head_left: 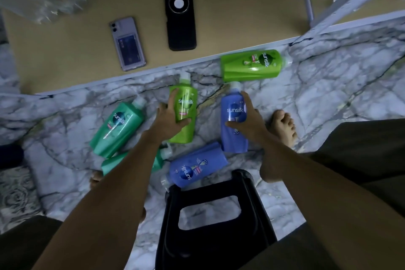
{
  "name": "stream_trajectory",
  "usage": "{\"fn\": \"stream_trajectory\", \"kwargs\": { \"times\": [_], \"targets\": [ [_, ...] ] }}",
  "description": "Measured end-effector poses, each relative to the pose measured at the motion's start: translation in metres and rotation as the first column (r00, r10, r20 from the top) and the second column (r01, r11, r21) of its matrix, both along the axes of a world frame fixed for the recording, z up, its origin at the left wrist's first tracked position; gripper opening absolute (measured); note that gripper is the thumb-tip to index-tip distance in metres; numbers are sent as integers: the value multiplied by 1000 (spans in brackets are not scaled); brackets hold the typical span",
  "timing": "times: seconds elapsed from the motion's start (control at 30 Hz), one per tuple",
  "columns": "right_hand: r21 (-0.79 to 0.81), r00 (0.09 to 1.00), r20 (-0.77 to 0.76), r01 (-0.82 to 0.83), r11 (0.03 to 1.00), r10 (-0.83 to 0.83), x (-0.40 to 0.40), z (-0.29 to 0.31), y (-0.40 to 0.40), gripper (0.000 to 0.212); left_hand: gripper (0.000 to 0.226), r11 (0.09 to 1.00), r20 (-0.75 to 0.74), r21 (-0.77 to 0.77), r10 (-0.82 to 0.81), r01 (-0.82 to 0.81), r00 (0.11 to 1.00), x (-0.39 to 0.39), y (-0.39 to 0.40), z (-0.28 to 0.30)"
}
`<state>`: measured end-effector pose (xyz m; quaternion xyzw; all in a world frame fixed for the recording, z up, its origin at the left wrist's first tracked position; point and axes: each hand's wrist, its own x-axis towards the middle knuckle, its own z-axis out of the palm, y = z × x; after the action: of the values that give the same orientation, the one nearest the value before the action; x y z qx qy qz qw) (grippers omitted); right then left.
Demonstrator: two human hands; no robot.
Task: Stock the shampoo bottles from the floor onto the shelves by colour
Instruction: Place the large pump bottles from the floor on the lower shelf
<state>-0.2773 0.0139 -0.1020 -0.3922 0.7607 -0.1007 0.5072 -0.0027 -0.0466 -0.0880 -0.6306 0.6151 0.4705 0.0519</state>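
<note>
black stool (pixel 217 215) sits nearest me, btwn the knees. my left hand (pixel 169 119) grips a lime green bottle (pixel 185 109), right hand (pixel 246 119) grips a blue bottle (pixel 233 125), both lying on the marble floor (pixel 328 94) just below the shelf edge (pixel 140 72). i'd lift each straight up, firm grip, w/o knocking the other bottles, and keep colours apart.

Your forearms are bare, no sleeves or jewellery visible. Your feet are bare. Dark clothing covers your legs at the frame's lower corners.
</note>
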Motion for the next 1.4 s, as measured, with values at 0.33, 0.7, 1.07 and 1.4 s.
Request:
{"fn": "stream_trajectory", "kwargs": {
  "times": [0.33, 0.7, 1.07, 1.4],
  "targets": [
    [-68, 995, 82, -58, 996, 63, 1, -2, 5, 111, 132, 997, -139, 81, 24, -12, 990, -21, 3, 0],
    [-54, 960, 199, -190, 980, 198, -7, 14, 7, 97, 121, 977, -191, 213, 26, 16, 981, -15, 12, 18],
    [-194, 951, 261, -118, 974, 168, 9, 66, 7, 94, 109, 989, -316, 121, 120, -86, 941, 13, 46, 70],
    [-504, 919, 324, -32, 863, 223, 34, 165, 5, 82, 100, 970, -521, -108, 131, -218, 843, 30, 52, 167]
  ]
}}
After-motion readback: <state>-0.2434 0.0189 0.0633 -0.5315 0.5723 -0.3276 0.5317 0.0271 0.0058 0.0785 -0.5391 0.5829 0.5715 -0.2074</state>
